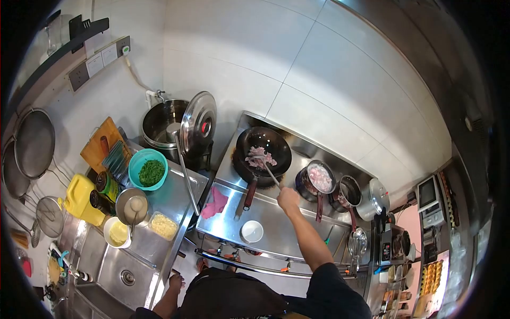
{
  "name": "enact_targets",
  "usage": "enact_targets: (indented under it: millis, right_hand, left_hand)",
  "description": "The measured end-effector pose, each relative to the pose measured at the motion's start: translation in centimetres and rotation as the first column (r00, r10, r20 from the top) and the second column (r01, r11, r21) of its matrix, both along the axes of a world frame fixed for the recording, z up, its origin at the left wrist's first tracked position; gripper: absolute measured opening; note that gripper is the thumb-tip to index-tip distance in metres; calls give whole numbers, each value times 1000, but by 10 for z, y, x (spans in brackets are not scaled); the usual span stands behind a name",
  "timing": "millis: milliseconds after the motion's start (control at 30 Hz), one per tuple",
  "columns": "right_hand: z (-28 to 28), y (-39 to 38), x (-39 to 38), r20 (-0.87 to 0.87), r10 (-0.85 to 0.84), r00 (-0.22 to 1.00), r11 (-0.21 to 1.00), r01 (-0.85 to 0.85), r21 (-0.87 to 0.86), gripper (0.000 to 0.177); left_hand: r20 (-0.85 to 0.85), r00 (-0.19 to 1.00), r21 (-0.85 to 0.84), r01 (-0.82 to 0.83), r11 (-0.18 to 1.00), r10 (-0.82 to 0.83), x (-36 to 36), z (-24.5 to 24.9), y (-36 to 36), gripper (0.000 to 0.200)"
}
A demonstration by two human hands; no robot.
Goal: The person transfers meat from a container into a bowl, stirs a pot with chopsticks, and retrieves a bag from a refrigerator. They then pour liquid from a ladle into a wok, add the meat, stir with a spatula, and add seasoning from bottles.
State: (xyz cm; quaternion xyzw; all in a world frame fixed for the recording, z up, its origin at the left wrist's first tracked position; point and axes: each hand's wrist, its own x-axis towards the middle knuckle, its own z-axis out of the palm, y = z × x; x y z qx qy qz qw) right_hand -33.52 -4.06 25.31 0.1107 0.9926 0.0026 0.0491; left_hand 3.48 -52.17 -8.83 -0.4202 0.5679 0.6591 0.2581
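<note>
My right hand (288, 200) is closed around the handle of a metal wok spatula (271, 174). The spatula's head rests among pieces of pale pink meat (262, 156) in a black wok (277, 141) on the stove. The wok's dark handle (250, 194) points toward me and is not being held. Low at my side, my left hand (176, 282) hangs near the counter's edge, fingers loosely apart, with nothing visible in it. A small white bowl (252, 231) and a pink cloth (215, 203) lie on the steel ledge before the wok.
Right of the wok stand a pot of pale meat (320, 177), a dark saucepan (348, 192) and a lidded pot (375, 199). On the left counter are a turquoise bowl of chopped greens (152, 172), a yellow jug (85, 199) and a tub of minced garlic (163, 226). A stockpot (159, 125) occupies the corner.
</note>
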Motion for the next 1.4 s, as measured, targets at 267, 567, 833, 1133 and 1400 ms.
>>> enact_targets:
  millis: [267, 567, 833, 1133, 1400]
  right_hand:
    - [19, -17, 9, -100, -48, 994, 998, 46, -31, 25]
    - [-30, -19, 19, 19, -166, 986, 975, 167, -147, 33]
    - [-19, -16, 111, -170, -290, 942, 859, 177, -480, 45]
    - [-288, 125, 607, 256, -482, 838, 745, 545, -384, 40]
    - [-272, 57, 989, 787, -526, -323, -637, 763, -112, 22]
  left_hand:
    - [21, 992, 76, -125, 989, 124, 23, -4, 4, 21]
    - [103, 993, 51, 48, 998, -53, 30, -4, 13, 20]
    - [-213, 896, -68, 385, 920, -391, -28, 2, 58, 29]
    - [-247, 936, 63, 273, 960, -250, -237, 122, 318, 36]
    - [-403, 864, 171, 396, 902, -303, -227, 47, 408, 49]
